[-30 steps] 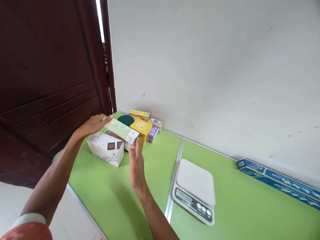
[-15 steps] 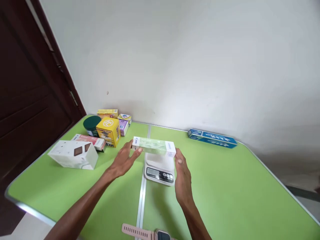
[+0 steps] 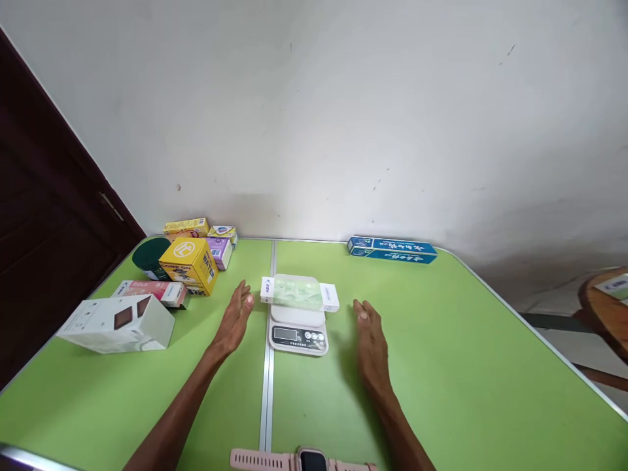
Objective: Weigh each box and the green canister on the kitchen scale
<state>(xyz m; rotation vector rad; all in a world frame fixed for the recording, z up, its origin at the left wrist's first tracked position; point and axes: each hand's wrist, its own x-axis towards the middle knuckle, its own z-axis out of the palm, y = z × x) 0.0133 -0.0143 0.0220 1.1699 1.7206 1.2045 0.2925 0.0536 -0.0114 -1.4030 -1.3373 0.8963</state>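
A long pale-green and white box (image 3: 299, 294) lies across the platform of a small white kitchen scale (image 3: 297, 323) in the middle of the green table (image 3: 441, 366). My left hand (image 3: 233, 320) hovers just left of the box's end, fingers stretched out and holding nothing. To the right of the scale, my right hand (image 3: 370, 340) is also open and flat, a short gap away from the box. Neither hand touches the box.
Far left stand a yellow box (image 3: 189, 263), a dark green lid (image 3: 150, 254), a purple box (image 3: 219, 251), a pink box (image 3: 150, 292) and a white box (image 3: 115, 324). A blue box (image 3: 391, 249) lies by the wall. A pink watch (image 3: 299, 460) sits at the near edge.
Both hands carried the long green box from the left pile over to the scale, set it down on the platform and let go, then drew apart.
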